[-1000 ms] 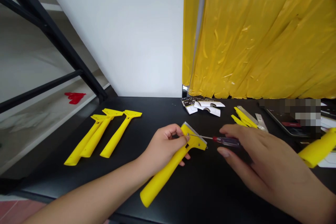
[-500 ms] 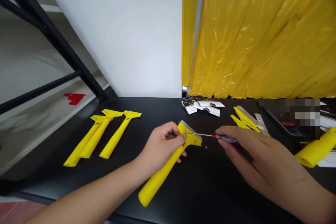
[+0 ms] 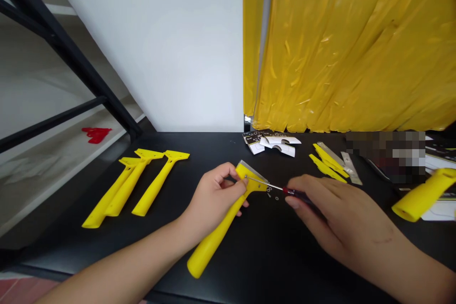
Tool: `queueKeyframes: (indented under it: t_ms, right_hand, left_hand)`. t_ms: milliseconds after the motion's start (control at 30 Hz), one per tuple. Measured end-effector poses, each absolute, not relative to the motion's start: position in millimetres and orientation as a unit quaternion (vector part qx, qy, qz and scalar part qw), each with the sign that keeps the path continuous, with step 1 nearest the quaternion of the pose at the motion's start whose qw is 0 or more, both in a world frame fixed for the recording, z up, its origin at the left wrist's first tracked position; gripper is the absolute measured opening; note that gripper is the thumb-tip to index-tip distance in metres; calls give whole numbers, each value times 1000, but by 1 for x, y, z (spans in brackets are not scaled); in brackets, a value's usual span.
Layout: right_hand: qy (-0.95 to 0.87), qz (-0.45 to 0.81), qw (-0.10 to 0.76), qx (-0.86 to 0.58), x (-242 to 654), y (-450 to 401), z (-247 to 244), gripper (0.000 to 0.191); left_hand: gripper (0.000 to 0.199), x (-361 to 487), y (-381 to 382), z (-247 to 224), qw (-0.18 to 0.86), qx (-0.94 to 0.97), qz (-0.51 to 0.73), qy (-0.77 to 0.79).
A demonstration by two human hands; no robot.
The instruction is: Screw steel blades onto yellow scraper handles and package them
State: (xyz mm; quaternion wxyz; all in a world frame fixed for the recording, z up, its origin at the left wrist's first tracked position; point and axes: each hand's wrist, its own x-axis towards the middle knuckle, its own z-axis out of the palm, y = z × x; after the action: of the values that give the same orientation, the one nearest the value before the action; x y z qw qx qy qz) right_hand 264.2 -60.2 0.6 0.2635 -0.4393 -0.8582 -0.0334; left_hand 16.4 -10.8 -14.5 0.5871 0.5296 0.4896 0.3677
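A yellow scraper (image 3: 217, 241) is gripped in the curled fingers (image 3: 231, 181) of the left hand (image 3: 212, 204) over the black counter (image 3: 278, 251). A screwdriver (image 3: 297, 194) is pinched by the right hand (image 3: 335, 213), its tip set on the scraper's head. Small washers (image 3: 272, 194) lie just beside it.

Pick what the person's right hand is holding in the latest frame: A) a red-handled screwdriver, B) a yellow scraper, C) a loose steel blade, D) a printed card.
A. The right hand pinches the red-handled screwdriver, whose thin shaft reaches to the head of the yellow scraper gripped by the left hand.
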Motion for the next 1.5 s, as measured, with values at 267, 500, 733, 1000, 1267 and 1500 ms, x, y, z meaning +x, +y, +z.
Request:
queueKeyframes:
  t_ms: [267,500,733,1000,1267,1500]
  right_hand:
    - [-848,-16,274,-453,265,-61,0,13]
    - [-843,11,271,-465,264,-60,-3,15]
    - [-839,40,267,-473,265,-60,-5,16]
    - [-839,92,266,-465,267,-59,-3,16]
    - [-832,101,262,-478,269,-60,-7,17]
    - [-830,110,255,-484,267,-59,-6,16]
  left_hand:
    - [26,17,-11,-17,580,541,365,487]
    - [29,17,-11,-17,571,543,381,484]
    - [29,16,-11,-16,566,546,384,483]
    - [27,16,-11,-20,562,555,377,484]
    - [28,16,-10,-21,557,559,377,485]
    - [29,16,-9,-21,557,556,381,485]
